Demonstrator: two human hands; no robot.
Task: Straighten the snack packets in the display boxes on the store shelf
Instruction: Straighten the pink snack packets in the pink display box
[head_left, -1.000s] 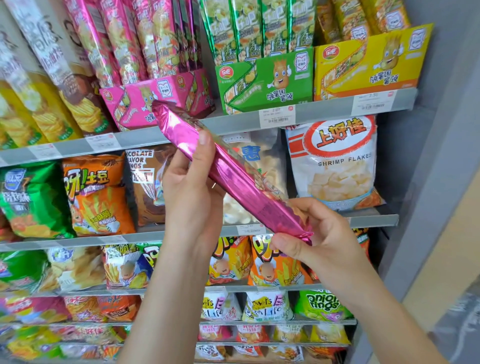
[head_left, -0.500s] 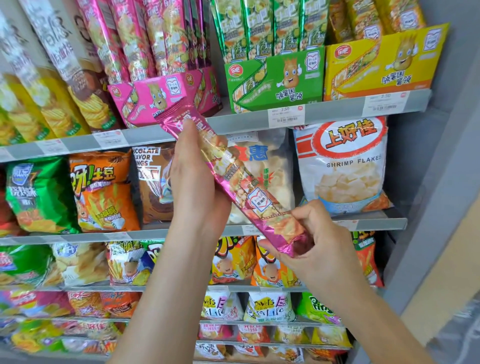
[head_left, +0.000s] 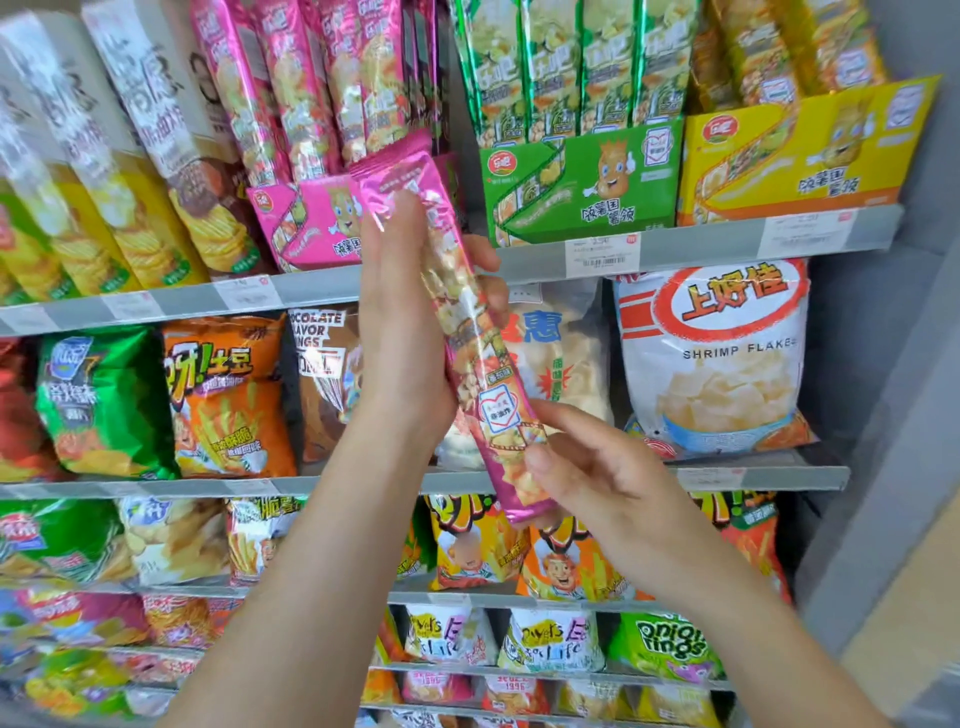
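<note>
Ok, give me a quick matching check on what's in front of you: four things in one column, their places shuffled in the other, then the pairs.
Things:
1. pink snack packet
2. green display box
3. yellow display box
4. Shrimp Flakes bag

Places:
A. right end of the highest shelf in view
B. off the shelf, gripped by the left hand and pinched at its lower end by the right hand
C. one shelf down, under the yellow display box
D. highest shelf in view, just left of the yellow display box

Pairs: 1-B, 2-D, 3-A, 4-C
</note>
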